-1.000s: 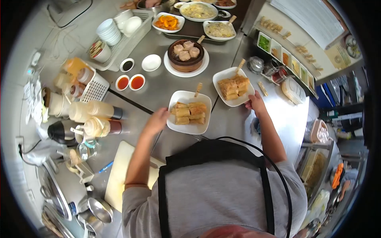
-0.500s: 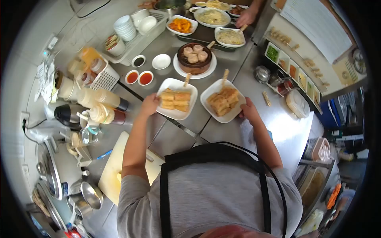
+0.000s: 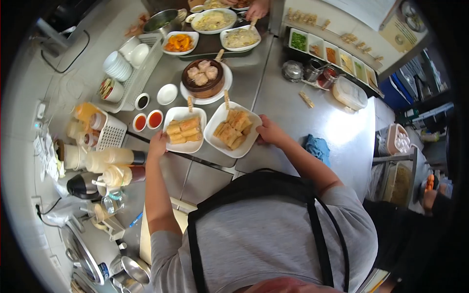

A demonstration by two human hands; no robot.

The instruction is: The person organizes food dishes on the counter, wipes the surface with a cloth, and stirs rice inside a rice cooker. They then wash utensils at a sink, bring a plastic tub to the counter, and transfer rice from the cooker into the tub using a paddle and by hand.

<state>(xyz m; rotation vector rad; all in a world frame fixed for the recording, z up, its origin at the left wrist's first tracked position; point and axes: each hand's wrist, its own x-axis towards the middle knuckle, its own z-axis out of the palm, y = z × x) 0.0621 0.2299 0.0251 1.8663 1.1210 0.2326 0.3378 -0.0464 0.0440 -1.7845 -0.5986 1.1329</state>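
Head view shows my left hand [image 3: 158, 144] gripping the left plate [image 3: 184, 130] of rolls and my right hand [image 3: 269, 133] gripping the right plate [image 3: 233, 129]. Both plates sit side by side mid-bench [image 3: 288, 105], touching, just before the steamer basket [image 3: 202, 78]; releasing them is what remains, I judge.

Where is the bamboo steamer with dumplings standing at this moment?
In the head view, the bamboo steamer stands on a round white plate up the steel counter, just beyond the two square plates of fried rolls, with a small empty white dish at its left.
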